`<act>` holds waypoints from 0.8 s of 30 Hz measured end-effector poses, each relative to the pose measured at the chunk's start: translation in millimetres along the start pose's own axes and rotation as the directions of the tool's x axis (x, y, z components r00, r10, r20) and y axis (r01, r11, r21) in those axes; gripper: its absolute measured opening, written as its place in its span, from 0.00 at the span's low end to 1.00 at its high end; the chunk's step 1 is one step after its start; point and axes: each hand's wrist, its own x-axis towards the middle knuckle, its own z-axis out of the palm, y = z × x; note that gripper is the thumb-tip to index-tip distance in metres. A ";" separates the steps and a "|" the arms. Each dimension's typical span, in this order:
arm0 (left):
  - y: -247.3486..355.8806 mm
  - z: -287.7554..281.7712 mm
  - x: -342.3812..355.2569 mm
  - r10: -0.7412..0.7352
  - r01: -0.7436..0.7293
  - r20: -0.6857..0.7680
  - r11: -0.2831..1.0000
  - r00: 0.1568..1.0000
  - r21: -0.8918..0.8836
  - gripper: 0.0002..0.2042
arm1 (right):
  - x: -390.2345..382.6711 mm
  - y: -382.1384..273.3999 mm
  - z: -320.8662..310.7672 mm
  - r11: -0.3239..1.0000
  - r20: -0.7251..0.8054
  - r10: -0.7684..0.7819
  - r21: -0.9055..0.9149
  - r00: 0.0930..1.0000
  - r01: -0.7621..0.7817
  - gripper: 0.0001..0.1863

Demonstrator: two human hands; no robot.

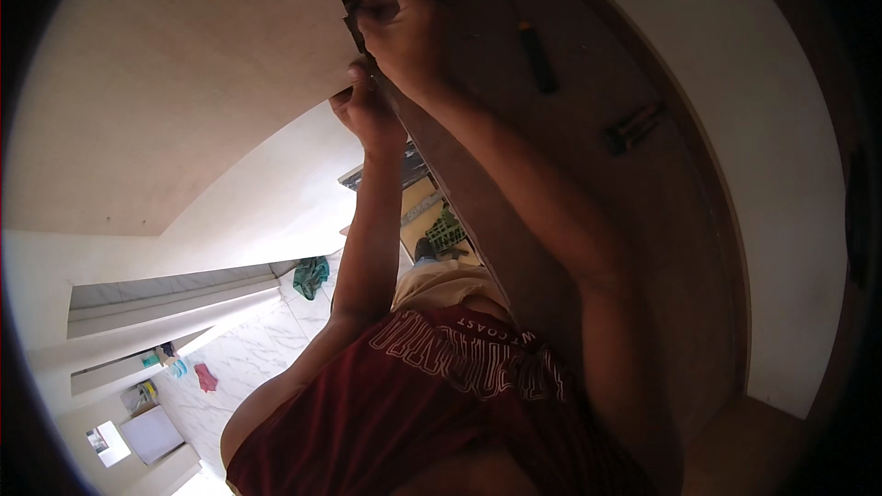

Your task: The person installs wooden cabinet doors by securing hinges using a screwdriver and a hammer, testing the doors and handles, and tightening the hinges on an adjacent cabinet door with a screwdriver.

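Both my arms reach up to the edge of a large pale panel (193, 83), where it meets a dark brown board (680, 294). My left hand (369, 118) is closed on the panel's edge near its corner, thumb pointing up. Just above it, my right hand (401, 32) is curled with thumb and fingers pinched together beside a small dark part at the joint. Whatever lies in those right fingers is too dark and small to name. On the board, right of my hands, lies a dark-handled tool (538, 60) with an orange end.
A second dark hand tool (634, 128) lies farther right on the board. A curved white wall (772, 129) borders the right side. Below are a marble-patterned floor (262, 349), a green cloth (310, 277), a red cloth (205, 377) and a green crate (446, 231).
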 end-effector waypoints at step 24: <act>20.9 19.2 10.7 -0.397 0.389 0.081 0.916 0.914 0.104 0.24 | 24.7 -20.5 -13.6 0.975 0.278 0.209 -0.134 0.938 -0.177 0.11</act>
